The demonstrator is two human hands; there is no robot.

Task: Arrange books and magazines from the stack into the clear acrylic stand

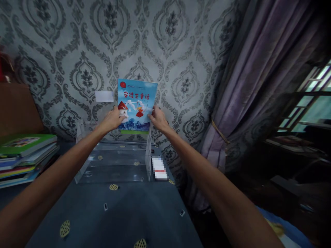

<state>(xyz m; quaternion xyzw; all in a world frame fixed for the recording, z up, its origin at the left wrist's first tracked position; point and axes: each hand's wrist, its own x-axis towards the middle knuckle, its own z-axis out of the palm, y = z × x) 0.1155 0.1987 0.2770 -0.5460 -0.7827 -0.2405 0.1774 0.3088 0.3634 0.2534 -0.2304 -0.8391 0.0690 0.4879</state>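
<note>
A blue picture book [136, 106] with red Chinese lettering, a red-roofed house and a figure in red on its cover is held upright between my two hands. Closed on its left edge is my left hand [112, 119], thumb in front. My right hand [158, 119] grips the opposite edge, with the fingers partly hidden behind the cover. Below the book stands a clear plastic rack [148, 158] with stepped tiers, and the book's lower edge hangs over its back part. Whether book and rack touch, I cannot tell.
A stack of books [26, 156] lies on the left of the dark tablecloth [113, 217]. Right of the rack is a blurred white item [159, 168]. Patterned wallpaper [170, 34] rises behind, with a white socket plate [104, 96]. A purple curtain [219, 117] hangs beyond the table's right edge.
</note>
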